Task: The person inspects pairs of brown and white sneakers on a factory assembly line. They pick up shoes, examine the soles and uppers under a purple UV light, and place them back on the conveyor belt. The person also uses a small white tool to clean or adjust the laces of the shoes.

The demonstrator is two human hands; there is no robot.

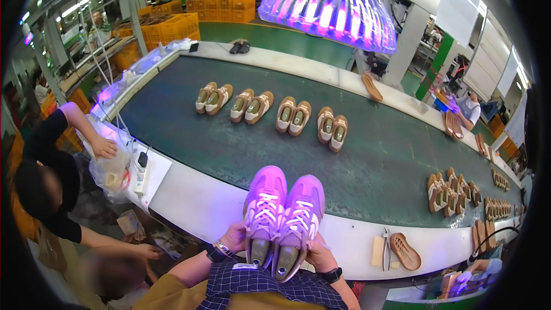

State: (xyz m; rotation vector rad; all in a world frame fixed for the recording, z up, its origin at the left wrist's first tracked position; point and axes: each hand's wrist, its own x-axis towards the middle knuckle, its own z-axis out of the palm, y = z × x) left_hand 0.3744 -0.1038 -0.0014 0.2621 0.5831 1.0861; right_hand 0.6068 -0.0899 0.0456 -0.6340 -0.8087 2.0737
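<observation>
Pair of low, pink-purple-lit lace-up shoes [268,189] sits at six o'clock; left hand [232,237] and right hand [321,256] grip the outer heel sides. Judged light, pliable above, stiffened by olive-grey lasts [259,250] inside; heel sides offer sound hold. Surface: broad dark-green belt [229,143], centre. Room: stacked orange plastic crates [221,7], eleven o'clock; clear ribbed lamp [333,14] glows purple, one o'clock.

Laced sneaker [266,215] in the left hand [234,237], matching sneaker [299,221] in the right hand [320,254], both bathed in purple light, side by side, toes pointing away.
</observation>
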